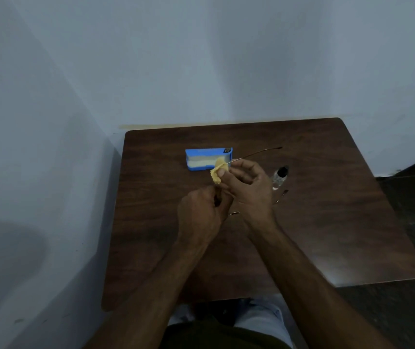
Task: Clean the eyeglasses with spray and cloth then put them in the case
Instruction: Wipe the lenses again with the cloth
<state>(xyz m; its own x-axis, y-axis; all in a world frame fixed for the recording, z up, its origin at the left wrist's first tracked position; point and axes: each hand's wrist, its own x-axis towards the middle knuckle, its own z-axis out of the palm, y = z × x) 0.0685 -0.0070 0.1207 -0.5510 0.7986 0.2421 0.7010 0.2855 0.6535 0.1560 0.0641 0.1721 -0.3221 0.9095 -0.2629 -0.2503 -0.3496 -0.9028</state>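
My right hand (248,186) pinches a small yellow cloth (218,170) between thumb and fingers, above the table's middle. My left hand (201,212) is curled round the eyeglasses' frame, which is mostly hidden inside the fist. One thin temple arm of the eyeglasses (259,152) sticks out to the back right, past the cloth; another tip shows by my right wrist. The blue case (201,159) lies open just behind the cloth. A small clear spray bottle (279,178) with a black cap lies on its side right of my right hand.
The dark wooden table (327,222) stands against a pale wall, with another wall close on the left. Dark floor lies to the right. My lap shows below the table's near edge.
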